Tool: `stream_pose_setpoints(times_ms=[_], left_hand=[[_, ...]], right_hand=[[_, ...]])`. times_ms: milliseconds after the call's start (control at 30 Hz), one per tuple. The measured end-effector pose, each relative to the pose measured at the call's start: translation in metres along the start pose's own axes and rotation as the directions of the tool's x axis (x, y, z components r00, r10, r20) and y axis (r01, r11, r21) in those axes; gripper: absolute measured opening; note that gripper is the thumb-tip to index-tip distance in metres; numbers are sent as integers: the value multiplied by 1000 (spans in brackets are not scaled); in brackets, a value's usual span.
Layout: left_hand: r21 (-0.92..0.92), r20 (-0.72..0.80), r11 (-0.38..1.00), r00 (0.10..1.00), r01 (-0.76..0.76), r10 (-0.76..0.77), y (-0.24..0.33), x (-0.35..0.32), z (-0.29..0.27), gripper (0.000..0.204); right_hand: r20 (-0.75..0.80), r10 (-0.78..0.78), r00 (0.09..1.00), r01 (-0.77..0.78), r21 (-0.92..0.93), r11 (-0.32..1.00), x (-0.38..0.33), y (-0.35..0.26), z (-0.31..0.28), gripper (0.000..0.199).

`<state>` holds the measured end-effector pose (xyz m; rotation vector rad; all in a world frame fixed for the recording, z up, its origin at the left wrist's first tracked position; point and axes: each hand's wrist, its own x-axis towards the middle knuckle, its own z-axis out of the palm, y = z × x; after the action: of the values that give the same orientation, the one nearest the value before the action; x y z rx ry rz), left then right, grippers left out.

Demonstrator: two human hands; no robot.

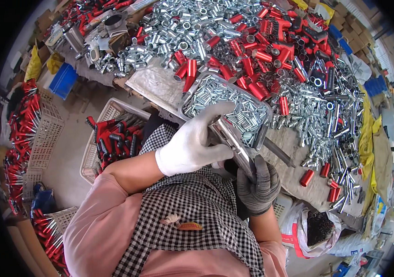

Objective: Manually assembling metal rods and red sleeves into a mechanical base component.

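Observation:
Between my two hands is a shiny metal tube [232, 142], tilted, with its round open end toward the upper left. My left hand [190, 144], in a white glove, grips its upper part, thumb along the near side. My right hand [258, 185], in a grey glove, is closed round its lower end, which the fingers partly hide. Just beyond the tube stands a clear plastic tray [267, 121] full of small silvery pins [215, 99]. A dark metal bar [280, 153] juts out to the right of the tube.
Heaps of silvery sleeves [183, 32] and red tubes [261, 55] cover the far table. Red-handled tools [118, 138] fill a white crate [88, 154] at left; more crates [44, 134] stand beyond. At lower right is an open sack [301, 231] with dark contents.

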<state>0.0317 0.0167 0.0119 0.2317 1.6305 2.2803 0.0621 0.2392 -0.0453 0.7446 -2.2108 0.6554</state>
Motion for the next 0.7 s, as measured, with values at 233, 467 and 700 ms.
stream_pose_setpoints(times_ms=[233,467,700], left_hand=[[44,-61,999,998,-23,26,-8,-6,0,72],[474,-111,859,955,-194,276,-73,-11,-28,59],[383,-82,905,969,-184,231,-56,9,-53,42]], right_hand=[[20,-26,999,26,-1,1000,-6,-4,1,60],[651,264,711,-658,485,576,-53,-17,22,59],[780,414,470,-829,551,-96,-59,-24,0,59]])
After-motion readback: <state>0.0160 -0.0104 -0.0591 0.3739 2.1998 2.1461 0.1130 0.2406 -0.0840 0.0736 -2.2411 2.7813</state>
